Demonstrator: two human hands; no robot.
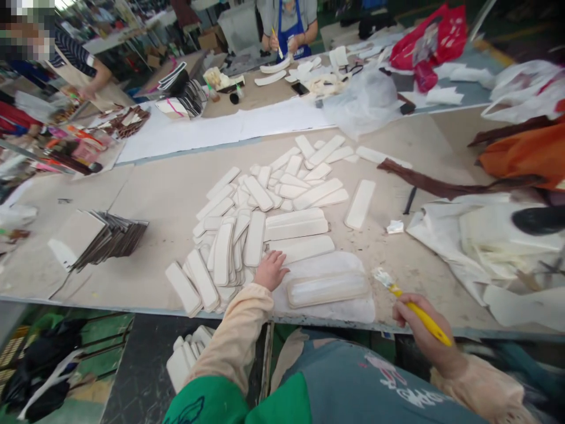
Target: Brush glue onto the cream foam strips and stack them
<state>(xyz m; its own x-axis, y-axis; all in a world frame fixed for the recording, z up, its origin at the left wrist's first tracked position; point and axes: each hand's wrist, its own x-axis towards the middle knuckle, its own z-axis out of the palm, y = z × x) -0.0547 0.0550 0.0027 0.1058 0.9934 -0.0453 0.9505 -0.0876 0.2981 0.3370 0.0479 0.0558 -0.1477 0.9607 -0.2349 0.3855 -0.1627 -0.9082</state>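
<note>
My left hand (270,270) lies on the table with fingers stretched out, touching the edge of a pile of white elongated pads (260,206). Just to its right a pad with a wet, glossy face (327,288) lies on a white sheet (353,306) near the table's front edge. My right hand (419,330) is closed around the yellow handle of a small brush (410,305), whose bristles point up-left toward the glossy pad without touching it.
A stack of dark-edged boards (103,235) lies at the left. White cloth and plastic (485,247), an orange bag (525,156) and a brown strip (432,185) fill the right. Two other people work at the far tables. More white pads (188,356) sit below the table edge.
</note>
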